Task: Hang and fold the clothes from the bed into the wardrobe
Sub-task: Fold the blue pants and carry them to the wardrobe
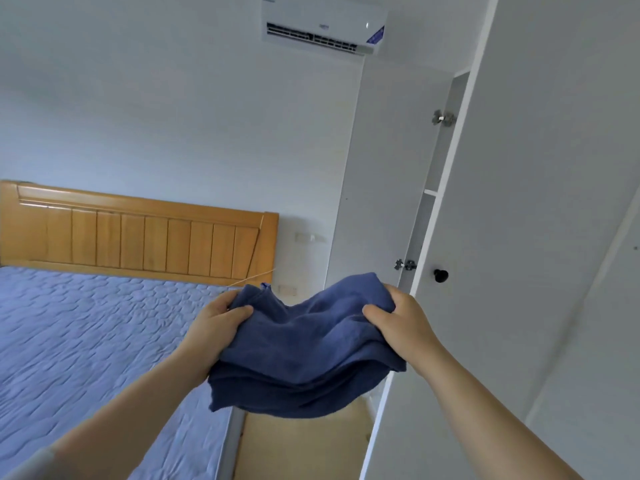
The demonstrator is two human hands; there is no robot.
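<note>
Forearms fill the bottom edge, and between them I hold a folded dark blue garment [304,355] at the centre of view, off the bed and in the air. My left hand [218,320] grips its edge at 9 o'clock, thumb on top and fingers curled under. My right hand [398,323] clamps the opposite edge at 3 o'clock the same way. The hands are apart, and the cloth sags a little between them in several layers.

The bed [86,334] stretches away at 8 o'clock. The part of its quilted cover I can see carries no clothes; the rest is out of frame. The wardrobe [519,202] rises at 2 o'clock with one door [374,168] swung open and a shelf [430,192] showing in the gap.

I judge the folding of this piece done; what is left is laying it on a shelf. Whether other clothes are hung I cannot tell, since no rail or hangers show.
</note>
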